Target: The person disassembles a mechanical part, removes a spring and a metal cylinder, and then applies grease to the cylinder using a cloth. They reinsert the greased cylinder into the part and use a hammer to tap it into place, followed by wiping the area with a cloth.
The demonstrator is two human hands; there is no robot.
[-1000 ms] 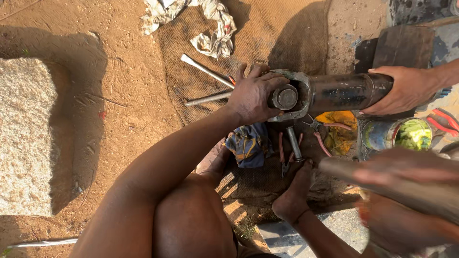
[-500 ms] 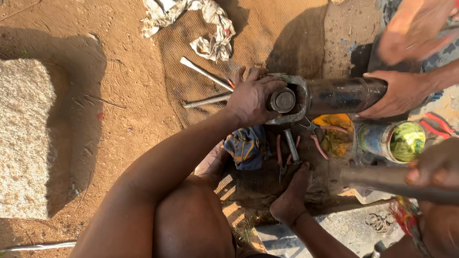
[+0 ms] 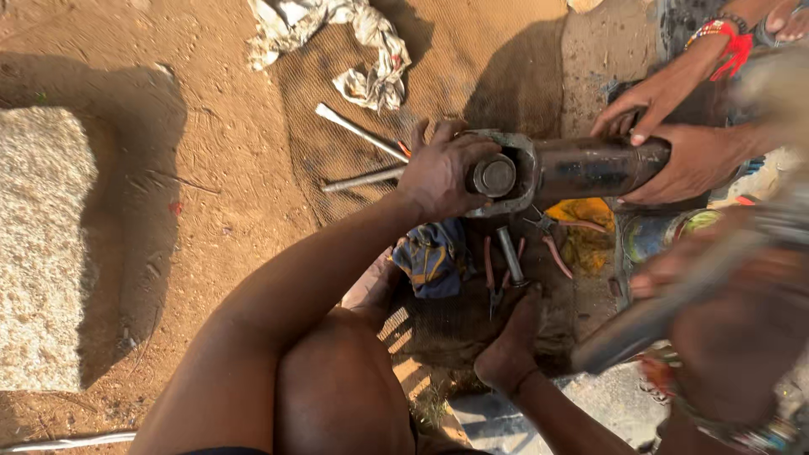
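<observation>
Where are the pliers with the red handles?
In the head view, the red-handled pliers lie on the dark mat right of centre, below the metal shaft that the left hand grips, beside a blue cloth.

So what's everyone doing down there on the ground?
The person's left hand grips the yoke end of a dark metal shaft, held off the dirt. Another person's hands hold the shaft's far end. The right hand rests low by pliers on the ground. Metal rods and a rag lie nearby.
</observation>
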